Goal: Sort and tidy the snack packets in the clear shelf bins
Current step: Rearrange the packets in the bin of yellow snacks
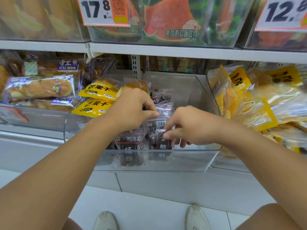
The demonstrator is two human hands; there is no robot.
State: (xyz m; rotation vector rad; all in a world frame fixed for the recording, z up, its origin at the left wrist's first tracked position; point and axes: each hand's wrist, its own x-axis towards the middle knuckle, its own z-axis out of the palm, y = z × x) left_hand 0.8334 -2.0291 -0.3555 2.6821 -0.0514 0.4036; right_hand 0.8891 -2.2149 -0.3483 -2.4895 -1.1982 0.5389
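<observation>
The clear bin [182,161] sits on the shelf [33,131], between two other full bins. Two yellow packets [97,98] lie at its back left. Small dark packets [128,141] with red edges stand in its middle; too bunched to count. The left hand [132,108] pinches one dark packet. The right hand [186,125] pinches another packet [160,140] near the front wall.

Clear bin [191,161] in front of me, centre of shelf, front wall transparent. Dark snack pkts [128,143] w/ red trim stand upright in rows, left-centre of bin, running near to far. Right side of bin bare. Two yellow pkts [94,107] lie flat on bin's far-left edge; bread pkt [136,85] at far end.
</observation>
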